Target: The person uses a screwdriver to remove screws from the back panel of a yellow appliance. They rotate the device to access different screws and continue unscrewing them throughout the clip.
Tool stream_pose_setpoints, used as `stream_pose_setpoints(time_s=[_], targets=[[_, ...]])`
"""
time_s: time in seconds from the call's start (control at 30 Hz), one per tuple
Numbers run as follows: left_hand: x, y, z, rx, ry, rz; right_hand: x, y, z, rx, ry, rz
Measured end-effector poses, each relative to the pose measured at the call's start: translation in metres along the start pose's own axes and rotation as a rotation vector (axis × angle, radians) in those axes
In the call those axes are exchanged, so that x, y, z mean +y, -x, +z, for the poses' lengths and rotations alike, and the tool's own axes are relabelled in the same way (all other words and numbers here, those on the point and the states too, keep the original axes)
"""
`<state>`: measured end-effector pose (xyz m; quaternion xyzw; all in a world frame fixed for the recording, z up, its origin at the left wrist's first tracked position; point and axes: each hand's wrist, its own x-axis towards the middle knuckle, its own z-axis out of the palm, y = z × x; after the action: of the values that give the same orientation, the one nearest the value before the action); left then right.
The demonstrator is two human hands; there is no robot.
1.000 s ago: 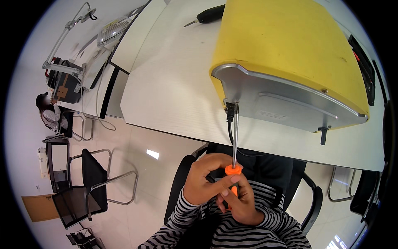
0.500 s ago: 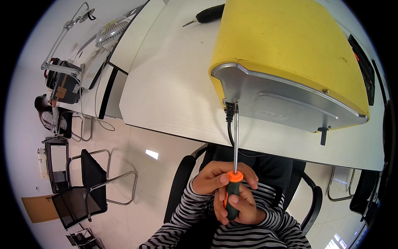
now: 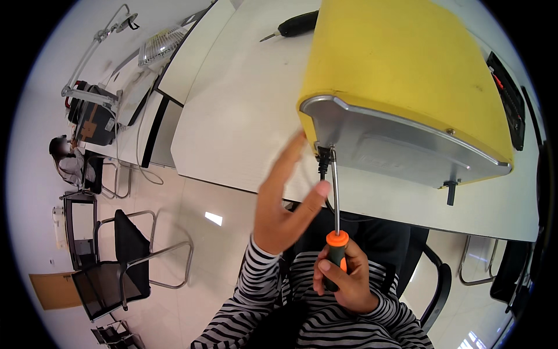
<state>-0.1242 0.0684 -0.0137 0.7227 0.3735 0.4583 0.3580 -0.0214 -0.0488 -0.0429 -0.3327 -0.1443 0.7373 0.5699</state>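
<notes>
My right hand is wrapped round the dark green and orange handle of a screwdriver. The metal shaft runs away from me, and its tip meets the grey end panel of a yellow-cased device, just right of a black cable plug. My left hand is raised with thumb and fingers apart, holding nothing. Its fingertips are slightly blurred and reach up beside the device's left edge; I cannot tell whether they touch it. A screw shows on the yellow casing's front edge.
On the white table a black screwdriver-like tool lies behind the device. A black tool case is at the right. Below the front edge a black cable hangs. Office chairs stand at left; a person sits farther off.
My left hand has left the screwdriver and moved up and left toward the device, opening its fingers. My right hand still grips the screwdriver, its handle now slightly farther right and up.
</notes>
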Motion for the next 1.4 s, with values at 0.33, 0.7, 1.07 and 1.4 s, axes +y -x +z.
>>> stream_pose_setpoints(time_s=[0.33, 0.7, 1.07, 1.4], targets=[[0.013, 0.013, 0.037, -0.025, 0.049, 0.106, -0.042, 0.041, -0.036, 0.008, 0.251, -0.1], [0.018, 0.007, 0.051, 0.029, -0.033, 0.179, -0.073, 0.071, -0.045, 0.461, 1.332, -0.704], [0.026, -0.027, 0.058, 0.087, -0.029, 0.441, -0.071, 0.071, -0.064, 0.13, 0.349, -0.098], [0.027, -0.067, 0.047, -0.034, -0.077, 0.755, -0.061, 0.062, -0.054, -0.039, 0.197, -0.122]])
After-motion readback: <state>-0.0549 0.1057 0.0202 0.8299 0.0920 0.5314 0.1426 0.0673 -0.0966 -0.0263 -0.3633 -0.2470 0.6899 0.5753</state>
